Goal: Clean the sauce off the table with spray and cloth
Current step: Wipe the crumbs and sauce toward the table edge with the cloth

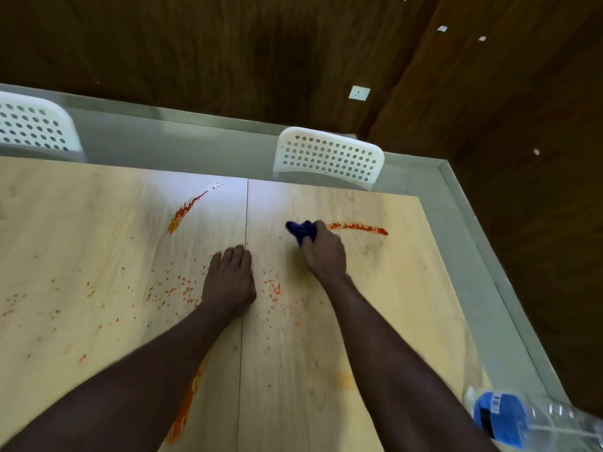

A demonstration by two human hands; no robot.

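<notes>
- On the pale wooden table [98, 223], beside its middle seam, the left hand [230, 278] is laid palm down, fingers straight and held together, with nothing gripped.
- Farther out and to the right, a bunched dark blue cloth [301, 231] is gripped in the right hand [324, 252], whose fingers are curled round it; the cloth is held down against the tabletop.
- Just right of that hand, a long red sauce streak [357, 228] is drawn across the wood; whether its near end is touched by the knuckles cannot be told.
- A second sauce streak [186, 210] is smeared diagonally left of the seam, toward the far edge.
- An orange smear [186, 406] is partly hidden under the left forearm near the front edge.
- Small red specks [182, 288] are scattered around the left hand.
- At the near right corner, a clear bottle [509, 415] with a blue label is seen, blurred, its top out of frame.
- Two white perforated chairs [328, 156] [32, 125] are set beyond the far edge.
</notes>
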